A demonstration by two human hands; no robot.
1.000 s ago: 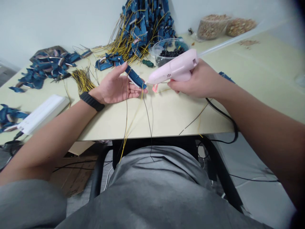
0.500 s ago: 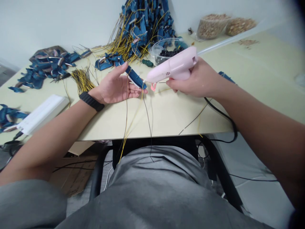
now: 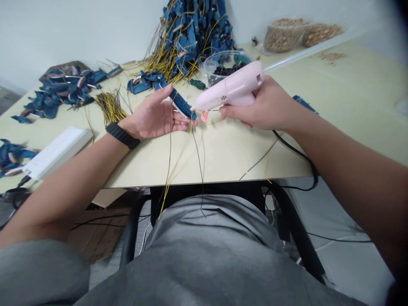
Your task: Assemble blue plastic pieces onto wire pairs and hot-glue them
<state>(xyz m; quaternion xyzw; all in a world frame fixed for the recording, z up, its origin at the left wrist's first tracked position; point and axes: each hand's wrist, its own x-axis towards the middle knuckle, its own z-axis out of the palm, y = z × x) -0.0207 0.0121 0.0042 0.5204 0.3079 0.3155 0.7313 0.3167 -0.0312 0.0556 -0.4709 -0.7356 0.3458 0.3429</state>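
My left hand (image 3: 159,117), palm up with a black band on the wrist, holds a blue strip (image 3: 181,103) between thumb and fingers. Yellow and black wires (image 3: 172,170) hang from the strip's right end over the table edge. My right hand (image 3: 267,106) grips a pale pink glue gun (image 3: 229,87), a clear stick coming out of its back. The gun's nozzle is at the right end of the strip, by the wires; whether it touches is too small to tell.
A tall heap of blue pieces (image 3: 191,38) with yellow wires stands behind my hands, beside a clear tub (image 3: 213,68) of black parts. More blue pieces (image 3: 60,89), a wire bundle (image 3: 110,106) and a white box (image 3: 59,153) lie left. Filled bags (image 3: 283,36) sit back right.
The glue gun and my right hand have shifted very slightly left. The blue strip has moved a touch to the right in my left hand.
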